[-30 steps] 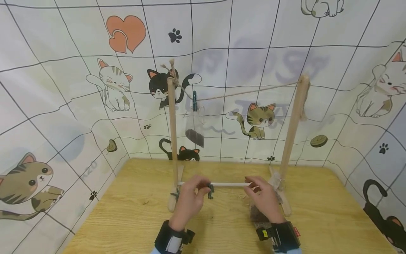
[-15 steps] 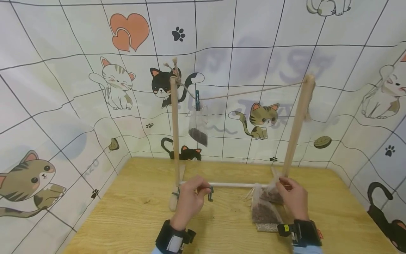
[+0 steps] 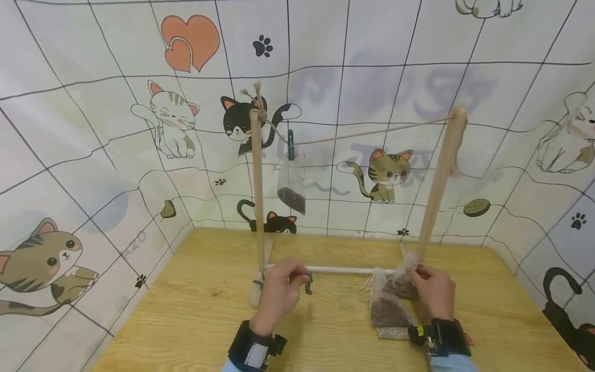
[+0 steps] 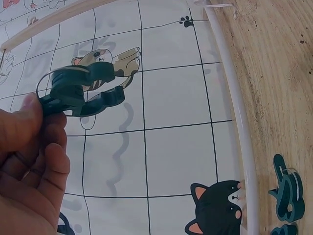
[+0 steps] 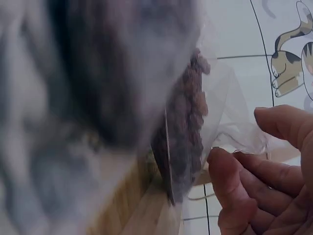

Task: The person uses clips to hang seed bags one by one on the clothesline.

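Note:
My left hand (image 3: 281, 289) pinches a dark green spring clothespin (image 4: 83, 90) by its handles, and in the left wrist view the peg's jaws are spread apart with nothing between them. It hovers in front of the white bar (image 3: 344, 270). At the foot of the right post, my right hand (image 3: 434, 289) is at the top of a sheer drawstring bag (image 5: 188, 112) of dark reddish-brown bits. Its thumb and fingers are apart at the gauzy mouth. Another sheer bag (image 3: 388, 310) of dark bits lies in front, with a bag of pale grains (image 3: 392, 333) partly under it.
A wooden frame has a left post (image 3: 257, 191) and a right post (image 3: 439, 191), with a sagging twine line (image 3: 372, 133) between them. One filled bag (image 3: 292, 191) hangs from it by a green clothespin (image 3: 291, 144). More clothespins (image 4: 289, 191) lie by the left foot.
My right hand has moved right, from the white bar to the top of the bag by the right post. My left hand keeps its clothespin and has barely moved.

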